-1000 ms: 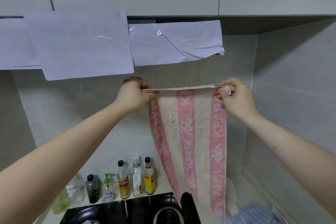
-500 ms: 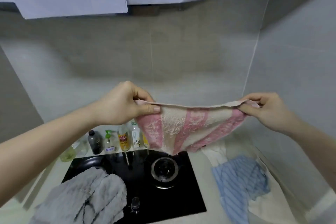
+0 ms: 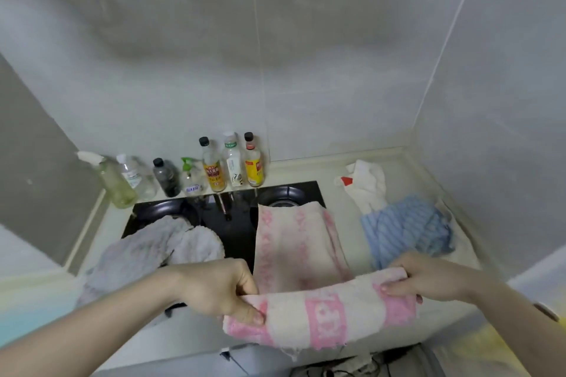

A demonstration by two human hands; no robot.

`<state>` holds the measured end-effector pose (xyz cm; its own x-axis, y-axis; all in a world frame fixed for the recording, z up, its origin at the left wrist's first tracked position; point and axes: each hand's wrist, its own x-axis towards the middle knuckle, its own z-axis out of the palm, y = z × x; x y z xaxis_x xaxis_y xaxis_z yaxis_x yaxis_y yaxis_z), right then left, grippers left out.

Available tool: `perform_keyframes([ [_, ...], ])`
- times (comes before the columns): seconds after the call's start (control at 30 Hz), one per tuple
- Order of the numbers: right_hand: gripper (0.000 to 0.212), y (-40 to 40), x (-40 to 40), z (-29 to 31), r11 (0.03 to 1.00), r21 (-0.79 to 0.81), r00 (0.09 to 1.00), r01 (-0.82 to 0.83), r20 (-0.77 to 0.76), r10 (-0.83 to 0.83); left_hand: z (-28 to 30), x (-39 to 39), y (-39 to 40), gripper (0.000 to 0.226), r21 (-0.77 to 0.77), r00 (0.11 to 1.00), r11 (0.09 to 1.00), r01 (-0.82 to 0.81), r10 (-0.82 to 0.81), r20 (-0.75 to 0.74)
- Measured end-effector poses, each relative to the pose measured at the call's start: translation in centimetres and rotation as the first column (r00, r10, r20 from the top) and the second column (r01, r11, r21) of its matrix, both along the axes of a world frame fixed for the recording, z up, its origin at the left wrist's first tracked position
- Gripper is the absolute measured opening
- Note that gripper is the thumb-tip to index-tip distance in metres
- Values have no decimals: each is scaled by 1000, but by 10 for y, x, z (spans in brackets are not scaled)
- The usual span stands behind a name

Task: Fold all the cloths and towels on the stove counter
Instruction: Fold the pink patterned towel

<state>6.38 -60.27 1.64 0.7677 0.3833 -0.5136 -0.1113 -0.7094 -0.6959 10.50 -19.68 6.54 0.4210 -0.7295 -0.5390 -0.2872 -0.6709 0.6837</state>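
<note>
A pink and cream striped towel (image 3: 294,254) lies stretched over the right side of the black stove top (image 3: 232,226), its near end raised. My left hand (image 3: 220,288) pinches the near left corner. My right hand (image 3: 428,277) pinches the near right corner. Between the hands the near edge hangs over the counter's front. A crumpled grey towel (image 3: 147,251) sits on the stove's left burner. A crumpled blue striped cloth (image 3: 404,229) lies on the counter at the right, with a white cloth (image 3: 367,184) behind it.
Several bottles (image 3: 214,168) stand in a row against the tiled back wall behind the stove. A spray bottle (image 3: 113,180) stands at the far left. Walls close in the counter (image 3: 343,171) on the left and right.
Both hands came down from in front of the wall to the counter's front edge. The towel, hanging in the air before, now lies along the stove top with its far end down.
</note>
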Motion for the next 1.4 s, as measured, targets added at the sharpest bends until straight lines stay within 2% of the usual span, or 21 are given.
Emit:
perform_keyframes([
  [0.17, 40, 10, 6, -37, 989, -20, 989, 145, 42, -144, -37, 15, 8, 43, 51, 979, 983, -174, 168, 112],
  [0.23, 37, 16, 11, -44, 979, -4, 978, 203, 56, -202, -50, 24, 10, 51, 10, 955, 968, -250, 245, 166],
  [0.3, 36, 20, 16, -47, 958, 37, 957, 284, 50, -286, -62, 35, 9, 49, -40, 919, 945, -326, 326, 221],
  [0.4, 40, 30, 28, -46, 905, 122, 910, 407, 22, -413, -80, 51, 7, 34, -134, 856, 880, -456, 475, 202],
  [0.47, 31, 36, 39, -46, 866, 164, 875, 473, 25, -483, -91, 61, 4, 30, -173, 810, 825, -538, 562, 166],
  [0.6, 17, 41, 65, -56, 790, 186, 799, 585, 36, -600, -107, 79, -6, 27, -200, 709, 737, -646, 676, 202],
  [0.73, 15, 46, 100, -71, 682, 187, 691, 707, 17, -722, -114, 100, -16, 30, -216, 646, 682, -699, 732, 218],
  [0.9, 19, 54, 138, -86, 589, 211, 603, 780, -2, -798, -119, 130, -28, 21, -207, 590, 630, -748, 775, 226],
  [1.1, 20, 53, 169, -109, 577, 129, 572, 806, 81, -816, -125, 161, -36, 17, -191, 596, 630, -753, 775, 209],
  [1.17, 23, 46, 180, -124, 583, 110, 574, 805, 103, -812, -126, 171, -36, 17, -179, 594, 631, -755, 774, 221],
  [1.27, 15, 41, 195, -141, 590, 99, 569, 802, 174, -803, -127, 186, -38, 18, -148, 600, 640, -754, 763, 242],
  [1.4, 21, 43, 208, -142, 589, 75, 557, 805, 246, -793, -132, 203, -42, 18, -103, 601, 646, -756, 748, 282],
])
